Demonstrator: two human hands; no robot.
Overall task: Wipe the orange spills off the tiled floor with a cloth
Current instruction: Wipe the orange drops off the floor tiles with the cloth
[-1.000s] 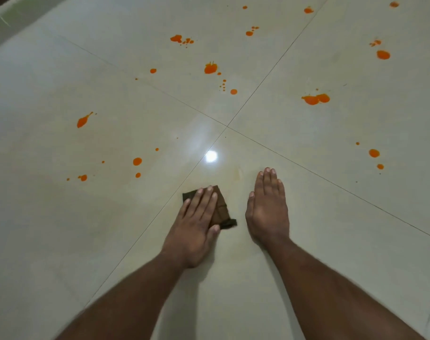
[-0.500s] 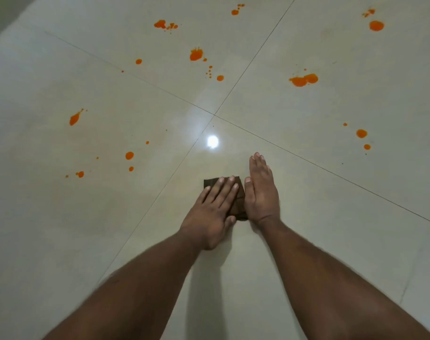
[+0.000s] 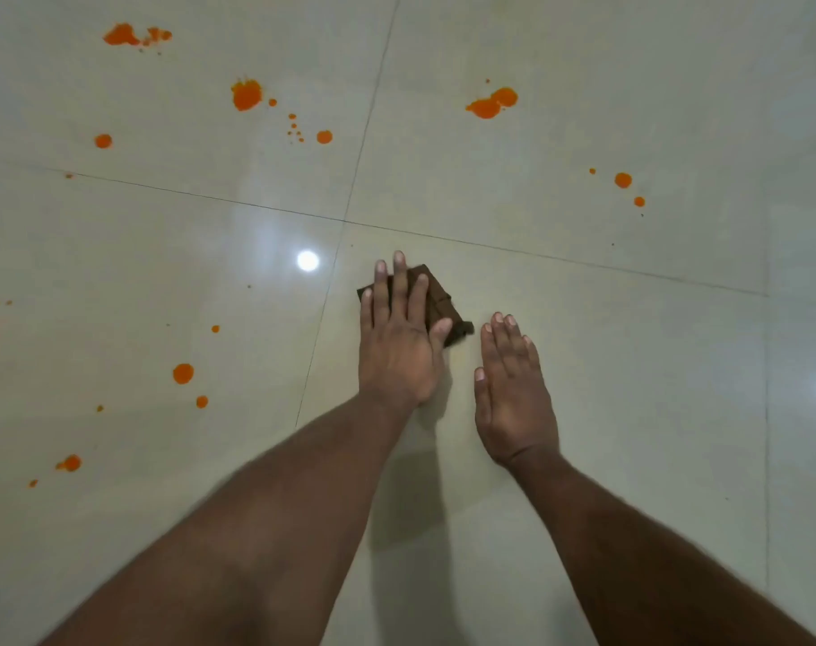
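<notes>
The tiled floor [image 3: 583, 366] is flat and open on all sides; nothing stands on it. The left hand [image 3: 399, 347] lies flat on the brown cloth [image 3: 436, 296]. Just beside it on the right, the right hand [image 3: 513, 398] rests flat on the tile and blocks that side. Forward and left are free toward the orange spills [image 3: 247, 94].

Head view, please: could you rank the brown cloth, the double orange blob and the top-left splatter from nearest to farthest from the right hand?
1. Brown cloth: just up-left of the right hand, under the left hand.
2. Double orange blob: on the tile beyond the hand.
3. Top-left splatter: far corner, farthest.
</notes>
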